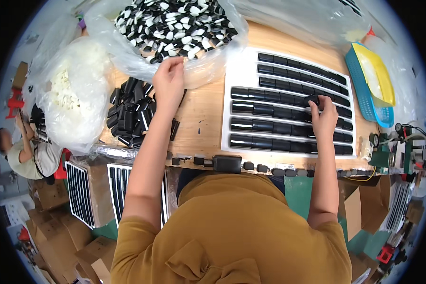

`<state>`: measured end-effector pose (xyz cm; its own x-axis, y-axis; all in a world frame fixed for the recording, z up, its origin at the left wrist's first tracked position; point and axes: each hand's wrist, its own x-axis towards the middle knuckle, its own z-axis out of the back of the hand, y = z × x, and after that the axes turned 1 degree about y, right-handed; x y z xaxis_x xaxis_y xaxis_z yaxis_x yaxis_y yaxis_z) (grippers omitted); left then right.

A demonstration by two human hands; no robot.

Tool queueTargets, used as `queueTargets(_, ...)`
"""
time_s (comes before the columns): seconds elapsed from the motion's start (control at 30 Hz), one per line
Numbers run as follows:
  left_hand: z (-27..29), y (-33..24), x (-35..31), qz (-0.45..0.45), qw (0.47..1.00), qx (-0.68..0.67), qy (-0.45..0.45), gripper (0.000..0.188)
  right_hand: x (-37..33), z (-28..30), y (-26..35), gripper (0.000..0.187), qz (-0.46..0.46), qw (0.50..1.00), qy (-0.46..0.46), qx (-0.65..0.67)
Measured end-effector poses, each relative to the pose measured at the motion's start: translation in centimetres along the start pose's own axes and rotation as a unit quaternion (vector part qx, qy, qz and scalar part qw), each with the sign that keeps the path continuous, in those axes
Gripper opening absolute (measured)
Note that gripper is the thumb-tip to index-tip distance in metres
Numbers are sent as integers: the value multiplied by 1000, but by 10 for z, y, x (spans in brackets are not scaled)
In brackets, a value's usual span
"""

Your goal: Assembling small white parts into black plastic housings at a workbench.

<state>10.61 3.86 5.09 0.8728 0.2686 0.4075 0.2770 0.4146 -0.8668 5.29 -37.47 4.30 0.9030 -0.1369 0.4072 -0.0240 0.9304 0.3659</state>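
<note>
My right hand [324, 119] is over a white tray [241, 71] lined with rows of glossy black rectangular plastic pieces [270, 110]. Its fingertips close on a small black plastic piece [313, 100] at the third and fourth rows. My left hand [169, 81] is at the near edge of a clear plastic bag [201, 75] heaped with small black and white oval pieces [175, 28]. The left fingers are drawn together; whatever they may pinch is too small to make out. Beside the left wrist lies a loose pile of black plastic pieces [130, 111] on the wooden table [203, 109].
Another clear bag [75, 94] of cream-coloured bits stands at the far left. Blue and yellow baskets [374, 80] sit right of the tray, near a green device with gauges [383, 151]. Black pieces [227, 164] line the table's front edge. Cardboard boxes [57, 217] and a seated person [31, 154] are leftward.
</note>
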Motion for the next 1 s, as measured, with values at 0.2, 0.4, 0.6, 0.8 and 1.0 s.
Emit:
queueTargets(0.2, -31, 59, 59, -44, 947, 315, 37, 28, 2, 6, 2, 28, -130, 968, -82, 200)
queueTargets(0.4, -29, 30, 43, -10, 999, -39, -12, 9, -15, 33, 48, 23, -206, 813, -29, 544)
queueTargets(0.6, -16, -96, -63, 209, 903, -262, 267, 10, -31, 26, 110, 27, -178, 746, 151, 624)
queueTargets(0.8, 1, -101, -105, 218, 901, -236, 292, 28, -43, 22, 147, 28, -104, 710, 282, 637)
queueTargets(1.0, 14, -111, -105, 181, 912, -103, 354, 46, -48, 31, 157, 29, -44, 712, 322, 622)
